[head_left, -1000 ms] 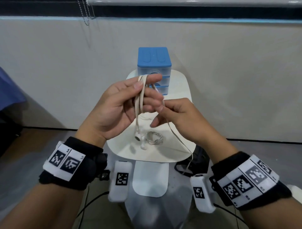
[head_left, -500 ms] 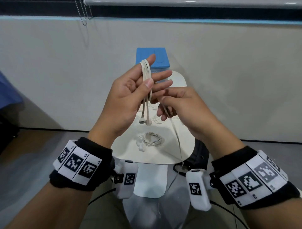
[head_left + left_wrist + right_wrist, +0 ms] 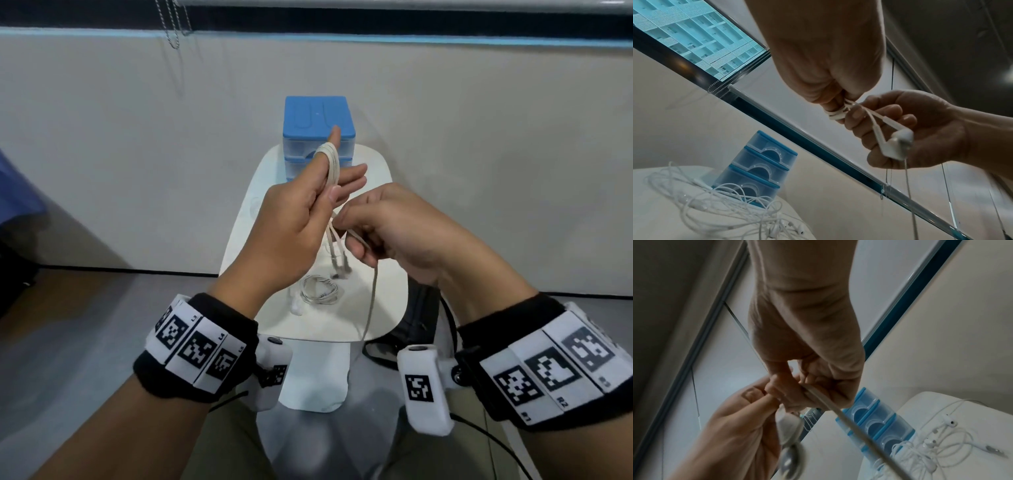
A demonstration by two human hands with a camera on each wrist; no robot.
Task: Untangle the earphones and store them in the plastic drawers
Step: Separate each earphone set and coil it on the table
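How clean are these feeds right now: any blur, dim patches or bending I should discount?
Head view: evenly lit, sharp on both hands and the cord, though the wall's top edge bows. Left wrist view: palm in shadow, earbuds crisp, the tangle on the table soft. Right wrist view: dim and grainy, the nearest earbud blurred, drawers clearer.

Dim, grainy wrist views; head view evenly lit.
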